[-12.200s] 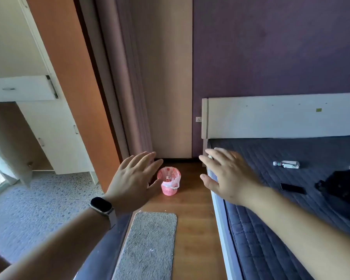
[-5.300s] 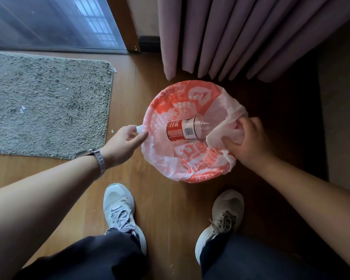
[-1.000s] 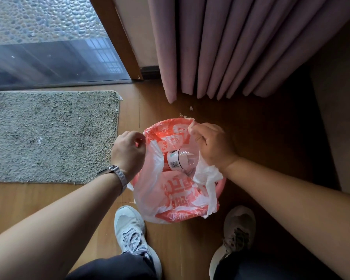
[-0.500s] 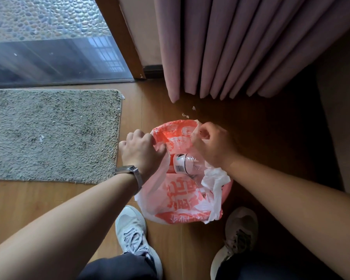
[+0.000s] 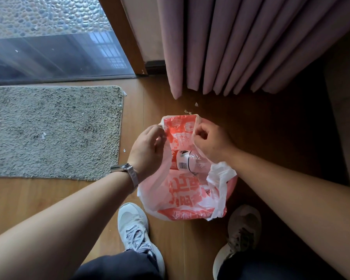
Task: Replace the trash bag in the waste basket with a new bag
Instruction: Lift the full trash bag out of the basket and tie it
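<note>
An orange-and-white printed trash bag (image 5: 185,197) sits in a pink waste basket (image 5: 233,183) on the wood floor in front of my feet; only a sliver of the basket's rim shows at the right. A plastic bottle (image 5: 183,162) with a red-and-white label lies inside the bag. My left hand (image 5: 148,148) pinches the bag's left edge. My right hand (image 5: 209,142) pinches the far right edge. The two hands hold the far part of the bag's mouth pulled up and narrowed. A loose white flap hangs over the near right rim.
A grey shaggy mat (image 5: 55,132) lies on the floor to the left. Pink curtains (image 5: 230,45) hang just behind the basket, beside a glass door (image 5: 55,51). Small scraps (image 5: 191,110) lie on the floor behind the basket. My two shoes (image 5: 135,231) stand close in front.
Both hands have kept hold of the bag's edges and lifted them a little higher, drawing the far rim of the bag upward. The basket has stayed in place.
</note>
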Tool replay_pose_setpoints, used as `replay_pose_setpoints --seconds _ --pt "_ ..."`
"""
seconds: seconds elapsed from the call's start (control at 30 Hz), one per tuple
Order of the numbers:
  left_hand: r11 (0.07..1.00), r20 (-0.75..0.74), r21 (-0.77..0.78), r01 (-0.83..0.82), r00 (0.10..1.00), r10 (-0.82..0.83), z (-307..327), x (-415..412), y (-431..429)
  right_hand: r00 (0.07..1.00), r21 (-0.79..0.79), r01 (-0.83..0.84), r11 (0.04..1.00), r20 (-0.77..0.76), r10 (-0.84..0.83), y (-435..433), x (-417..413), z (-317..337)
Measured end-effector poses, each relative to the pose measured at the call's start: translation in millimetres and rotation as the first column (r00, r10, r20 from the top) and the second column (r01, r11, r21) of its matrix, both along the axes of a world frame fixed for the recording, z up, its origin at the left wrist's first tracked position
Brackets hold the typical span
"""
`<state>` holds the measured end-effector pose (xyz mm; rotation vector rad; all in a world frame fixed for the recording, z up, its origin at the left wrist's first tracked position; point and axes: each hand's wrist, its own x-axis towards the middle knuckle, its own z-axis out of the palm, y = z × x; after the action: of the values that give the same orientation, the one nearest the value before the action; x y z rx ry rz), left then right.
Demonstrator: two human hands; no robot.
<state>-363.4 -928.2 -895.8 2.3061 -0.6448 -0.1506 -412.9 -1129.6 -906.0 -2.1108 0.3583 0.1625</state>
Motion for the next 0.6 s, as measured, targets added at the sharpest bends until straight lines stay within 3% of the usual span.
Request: replay_pose_setpoints --seconds 0.1,0.23,0.33,0.43,0.5,0.6 --pt "0.979 -0.009 0.001 0.203 0.979 -0.203 0 -7 0 0.987 0.047 -0.153 0.987 -0.032 0.154 3 -6 6" --pt "0.959 -0.011 0.061 0.278 0.961 -0.278 -2 -11 6 0.959 -0.019 -0.281 0.959 -0.039 0.280 0 -17 6" --pt "0.999 -0.171 0.044 0.028 0.985 -0.020 9 -14 2 0.988 -0.039 -0.152 0.988 -0.009 0.152 -4 -19 5" --pt "0.962 -0.319 0.144 -0.233 0.909 0.267 17 -7 -10 0.998 -0.007 -0.030 1.000 -0.061 0.029 -4 -14 7" --pt "0.955 -0.350 0.212 -0.209 0.896 0.274 17 -4 -12 0.995 0.003 -0.042 0.999 -0.090 0.042 -2 -12 8" --pt "0.981 -0.208 0.182 -0.062 0.973 0.100 20 -10 -4 0.985 -0.021 -0.142 0.990 -0.107 0.139 0 -17 13"
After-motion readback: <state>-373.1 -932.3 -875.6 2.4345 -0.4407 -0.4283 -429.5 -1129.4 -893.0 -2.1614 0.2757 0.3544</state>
